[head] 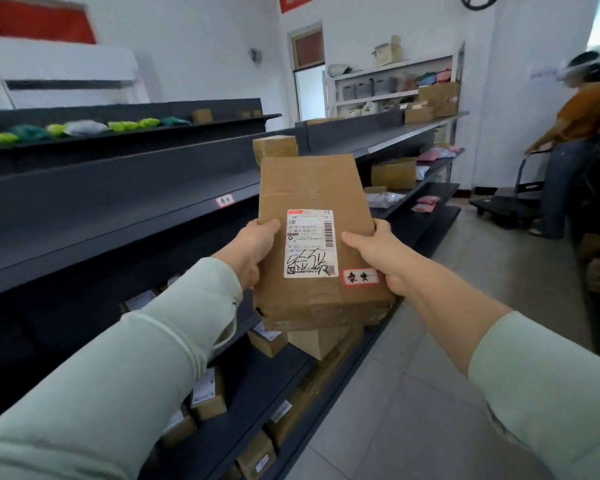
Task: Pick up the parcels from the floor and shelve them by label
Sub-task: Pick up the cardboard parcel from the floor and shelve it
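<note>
I hold a flat brown cardboard parcel (312,188) in front of me at chest height, beside the dark shelving. It carries a white shipping label (310,242) with handwriting and a small red-bordered tag (360,277) at its lower right. My left hand (253,245) grips the parcel's left edge, thumb on top. Its right edge is gripped by my right hand (378,252). A matching red-bordered tag (225,200) is stuck on the edge of the shelf (118,216) to my left.
Dark metal shelving runs along the left; its lower levels hold several brown boxes (267,341), its top level green and grey bags (84,128). Another person (568,140) stands far right by a flat trolley (506,202). Grey tiled floor (430,393) lies to my right.
</note>
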